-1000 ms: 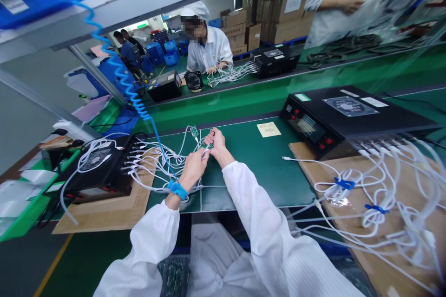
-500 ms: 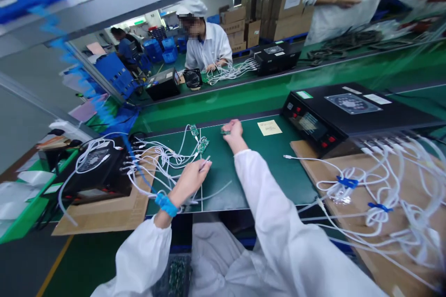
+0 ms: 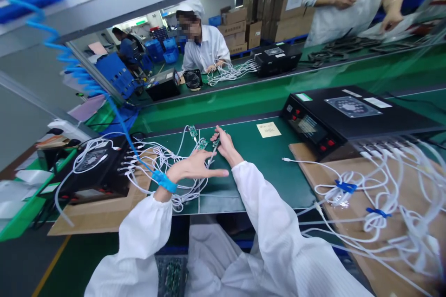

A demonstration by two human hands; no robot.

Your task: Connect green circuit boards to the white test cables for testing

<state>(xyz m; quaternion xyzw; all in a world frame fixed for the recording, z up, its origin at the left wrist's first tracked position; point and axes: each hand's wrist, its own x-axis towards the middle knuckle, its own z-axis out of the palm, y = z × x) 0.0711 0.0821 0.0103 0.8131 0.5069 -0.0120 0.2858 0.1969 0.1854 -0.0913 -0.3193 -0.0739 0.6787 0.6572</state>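
Note:
My right hand is closed on a small green circuit board, from which a white cable runs down toward my left hand. My left hand, with a blue band at its wrist, is spread with thumb and fingers apart beside that cable. Two more green boards, one upper and one lower, lie on the green mat just left of my right hand, joined to white cables. A tangle of white cables lies behind and left of my left hand.
A black device stands on cardboard at left. A larger black device is at right, with bundled white cables before it. A yellow note lies on the mat. A blue coiled cord hangs at left. Co-workers are across the bench.
My left hand has opened and moved slightly right; it held a cable end before. My right hand has come down and left with the board, where a cable now meets it.

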